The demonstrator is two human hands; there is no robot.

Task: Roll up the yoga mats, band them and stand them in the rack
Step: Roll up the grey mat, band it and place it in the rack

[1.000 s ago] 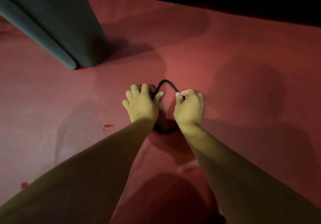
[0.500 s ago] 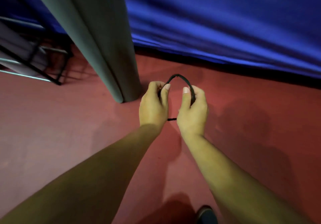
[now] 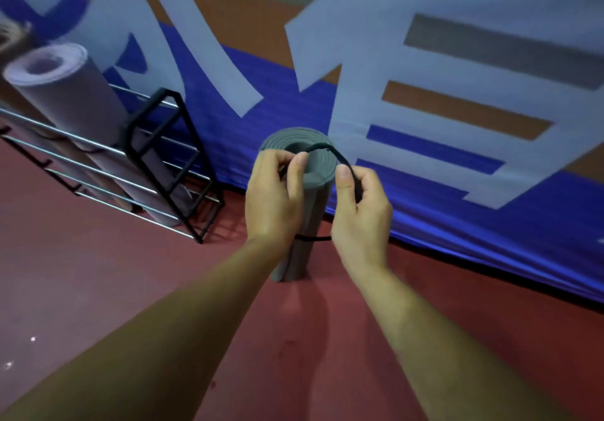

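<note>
Change: a second ago both hands held the black elastic band loop (image 3: 331,153) low over the red matte floor (image 3: 98,290). They have since lifted it to the top end of the grey rolled foam mat (image 3: 291,263).

- The left hand (image 3: 273,198) and right hand (image 3: 359,214) each pinch the band and stretch it into a wide loop. The far strand arcs over the roll's open end, and the near strand runs taut across its front between the wrists.
- The roll stands upright near the floor's far edge, against the blue fabric banner (image 3: 425,224).
- Reading: rolling is finished and banding is just beginning. The loop doesn't appear to circle the roll yet.

Materials: the mat is thick, dull foam with its spiral layers showing at the top. The band is a thin, round cord. At the floor's far left edge, a black-framed rack with chrome rails (image 3: 153,165) holds a pale lilac rolled mat (image 3: 65,93).
</note>
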